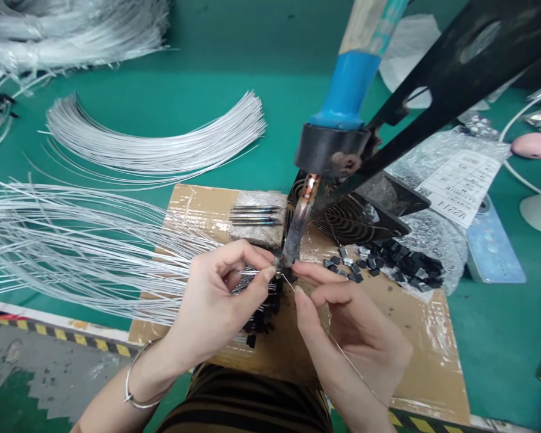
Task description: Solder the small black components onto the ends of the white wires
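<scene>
Left hand (216, 300) is angling in from lower left, wrist bent, thumb and forefinger pinching shut on a wire end (252, 272) right at the tip of the iron (297, 231). Possibly a small black part is in that pinch too; the fingers are covering it. Right hand (351, 337) is sitting palm-in just beside it, thumb and forefinger clamping a thin solder wire (342, 355) that's running up from lower right to the same tip. The iron is hanging tilted over the cardboard (415, 337), barrel discoloured, end dull grey. White wires (94, 246) are fanning out left; black parts (401, 264) are lying piled right.
</scene>
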The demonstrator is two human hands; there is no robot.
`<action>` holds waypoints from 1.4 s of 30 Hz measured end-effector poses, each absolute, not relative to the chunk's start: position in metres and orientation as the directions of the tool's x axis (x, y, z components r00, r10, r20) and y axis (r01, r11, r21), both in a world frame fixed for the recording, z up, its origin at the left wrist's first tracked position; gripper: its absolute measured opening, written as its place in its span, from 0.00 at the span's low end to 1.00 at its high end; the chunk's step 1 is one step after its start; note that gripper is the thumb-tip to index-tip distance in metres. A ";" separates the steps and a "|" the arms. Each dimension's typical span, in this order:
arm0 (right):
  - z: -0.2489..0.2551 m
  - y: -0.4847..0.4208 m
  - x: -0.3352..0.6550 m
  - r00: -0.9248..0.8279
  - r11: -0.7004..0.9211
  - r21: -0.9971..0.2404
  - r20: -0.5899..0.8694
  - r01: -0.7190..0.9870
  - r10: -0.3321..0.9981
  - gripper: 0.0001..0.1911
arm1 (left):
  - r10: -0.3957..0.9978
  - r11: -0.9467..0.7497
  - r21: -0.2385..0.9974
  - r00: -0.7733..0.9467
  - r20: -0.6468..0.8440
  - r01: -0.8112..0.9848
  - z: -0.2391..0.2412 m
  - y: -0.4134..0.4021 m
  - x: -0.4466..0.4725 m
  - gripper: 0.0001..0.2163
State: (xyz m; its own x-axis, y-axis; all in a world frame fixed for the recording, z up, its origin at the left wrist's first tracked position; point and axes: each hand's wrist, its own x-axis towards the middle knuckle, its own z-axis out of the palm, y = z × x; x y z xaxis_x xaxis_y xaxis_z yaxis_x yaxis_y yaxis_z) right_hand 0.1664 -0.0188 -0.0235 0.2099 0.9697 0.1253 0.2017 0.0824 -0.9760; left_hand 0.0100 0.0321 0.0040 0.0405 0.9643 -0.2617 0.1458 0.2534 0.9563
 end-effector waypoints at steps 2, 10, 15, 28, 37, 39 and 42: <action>-0.024 -0.019 0.167 0.206 0.095 -0.974 0.137 0.205 0.969 0.09 | 0.964 0.252 0.956 0.043 -0.261 0.150 0.004 0.033 0.009 0.05; -0.026 -0.018 0.166 0.202 0.096 -0.976 0.136 0.196 0.970 0.10 | 0.953 0.291 0.944 0.041 -0.300 0.158 0.011 0.033 0.012 0.04; -0.025 -0.019 0.166 0.201 0.104 -0.977 0.141 0.184 0.969 0.10 | 0.953 0.290 0.944 0.040 -0.300 0.159 0.009 0.034 0.011 0.04; -0.026 -0.019 0.167 0.207 0.098 -0.974 0.141 0.205 0.968 0.10 | 0.955 0.279 0.944 0.052 -0.291 0.175 0.008 0.033 0.010 0.04; -0.025 -0.019 0.165 0.218 0.096 -0.976 0.138 0.193 0.966 0.10 | 0.953 0.285 0.944 0.056 -0.297 0.167 0.009 0.032 0.009 0.05; -0.025 -0.019 0.164 0.223 0.094 -0.975 0.139 0.201 0.965 0.10 | 0.953 0.287 0.945 0.057 -0.299 0.157 0.009 0.032 0.009 0.05; -0.025 -0.019 0.163 0.232 0.091 -0.977 0.136 0.195 0.963 0.09 | 0.952 0.288 0.944 0.058 -0.300 0.158 0.009 0.032 0.010 0.05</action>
